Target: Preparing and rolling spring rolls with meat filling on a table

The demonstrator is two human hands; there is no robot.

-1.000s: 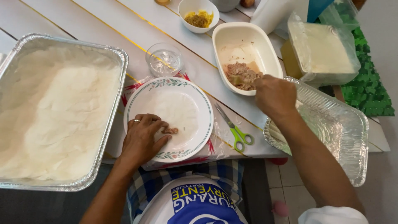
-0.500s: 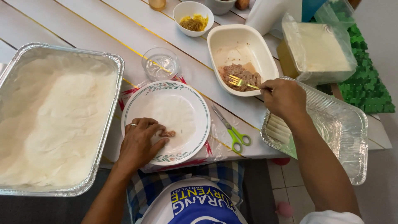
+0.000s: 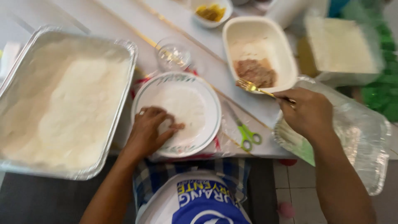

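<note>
My left hand [image 3: 151,130] presses flat on a thin white wrapper [image 3: 182,112] that lies on a round patterned plate [image 3: 207,137]. A ring is on one finger. My right hand [image 3: 309,114] grips a gold fork [image 3: 251,86] whose tines point left, just over the rim of a cream rectangular dish [image 3: 265,33]. Brown minced filling [image 3: 256,72] lies in that dish, beside the fork tip.
A large foil tray [image 3: 126,45] with white sheets fills the left. A small glass [image 3: 173,56], green-handled scissors [image 3: 246,135], a bowl of yellow food [image 3: 210,12], an empty foil tray [image 3: 369,137] and a lidded tub [image 3: 340,45] surround the plate. The table edge is near me.
My right hand lifted out of the cream dish and drew back to the right with the fork. The left hand stayed on the wrapper.
</note>
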